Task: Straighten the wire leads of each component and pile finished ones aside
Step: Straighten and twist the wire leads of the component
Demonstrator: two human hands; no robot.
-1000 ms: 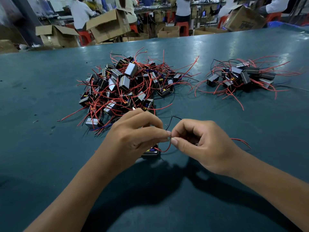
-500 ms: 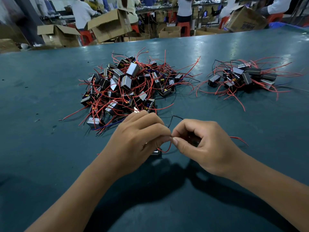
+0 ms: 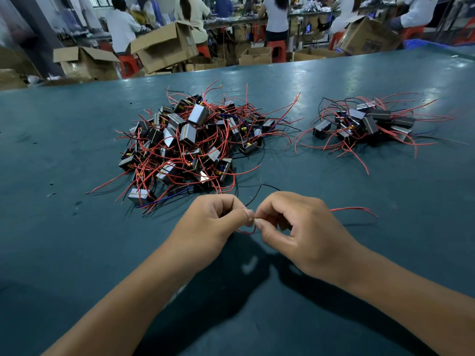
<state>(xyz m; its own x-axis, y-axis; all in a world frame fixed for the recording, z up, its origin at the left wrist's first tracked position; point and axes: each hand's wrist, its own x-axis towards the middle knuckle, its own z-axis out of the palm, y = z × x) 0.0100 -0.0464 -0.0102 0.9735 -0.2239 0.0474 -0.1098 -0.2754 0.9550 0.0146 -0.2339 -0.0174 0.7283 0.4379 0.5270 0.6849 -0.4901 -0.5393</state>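
We note the left hand (image 3: 213,224) and right hand (image 3: 300,232) meeting fingertip to fingertip, both pinching a red wire lead (image 3: 248,232). Its component is hidden. Large tangled pile (image 3: 190,142) beyond; smaller pile (image 3: 365,124) right. Carton (image 3: 370,38) print unreadable.

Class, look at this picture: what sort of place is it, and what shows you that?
Probably a factory assembly floor: a large heap of small black components with red wire leads, open brown cardboard boxes behind the teal worktable, and seated workers at benches.
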